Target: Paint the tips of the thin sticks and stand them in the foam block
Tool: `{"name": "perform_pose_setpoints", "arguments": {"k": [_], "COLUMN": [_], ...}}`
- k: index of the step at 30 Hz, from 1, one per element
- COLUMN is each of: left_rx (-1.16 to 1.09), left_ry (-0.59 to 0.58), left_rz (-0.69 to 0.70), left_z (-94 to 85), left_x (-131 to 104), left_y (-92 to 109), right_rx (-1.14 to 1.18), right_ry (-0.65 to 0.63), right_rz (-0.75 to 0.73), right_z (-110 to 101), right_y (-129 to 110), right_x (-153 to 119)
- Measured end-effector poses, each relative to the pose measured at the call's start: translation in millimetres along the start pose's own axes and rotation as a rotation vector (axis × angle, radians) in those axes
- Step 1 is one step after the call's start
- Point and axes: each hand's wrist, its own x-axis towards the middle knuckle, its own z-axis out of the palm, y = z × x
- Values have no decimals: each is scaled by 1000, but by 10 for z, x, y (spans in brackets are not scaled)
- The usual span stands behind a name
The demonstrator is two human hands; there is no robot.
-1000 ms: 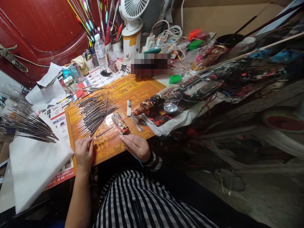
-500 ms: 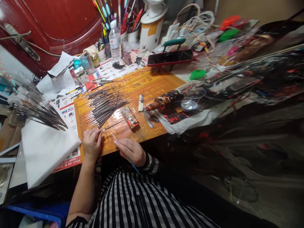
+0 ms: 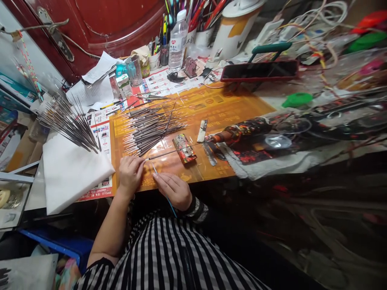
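The step in hand looks like fine brushwork on one thin dark rod with a pale tip (image 3: pixel 165 153), which lies apart from the fanned pile of like dark rods (image 3: pixel 151 129) on the orange printed mat (image 3: pixel 211 108) covering the bench. The left hand (image 3: pixel 130 174) pinches the rod's near, pale end between fingertips closed down narrow on it. The right hand (image 3: pixel 173 189) is closed in a pen grip on a slender blue-handled brush (image 3: pixel 161 186), whose tip reaches up toward that same end; whether the bristles touch the rod I cannot tell, the view being too small there. The rod's long axis runs left to right and slightly away from the person, its far end resting on or just by the small paint-spattered block (image 3: pixel 184 143), its pale end toward the left hand. The next stroke would call for a steady rod, perhaps rolled slowly in the fingertips, and a light brush tip.
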Motion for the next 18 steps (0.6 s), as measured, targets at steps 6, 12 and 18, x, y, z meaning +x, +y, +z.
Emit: {"name": "perform_pose_setpoints", "arguments": {"k": [6, 12, 18], "left_rx": [-2, -4, -2], "left_ry": [-1, 11, -1], "left_rz": [-3, 14, -6], "left_z": [-3, -8, -4], "left_x": [-2, 10, 5], "left_y": [1, 11, 9], "right_rx": [-6, -6, -5], "right_ry": [-21, -30, -34], "right_rz": [8, 12, 10], "right_z": [-4, -4, -10], "right_y": [-10, -11, -14], "right_x": [0, -2, 10]}}
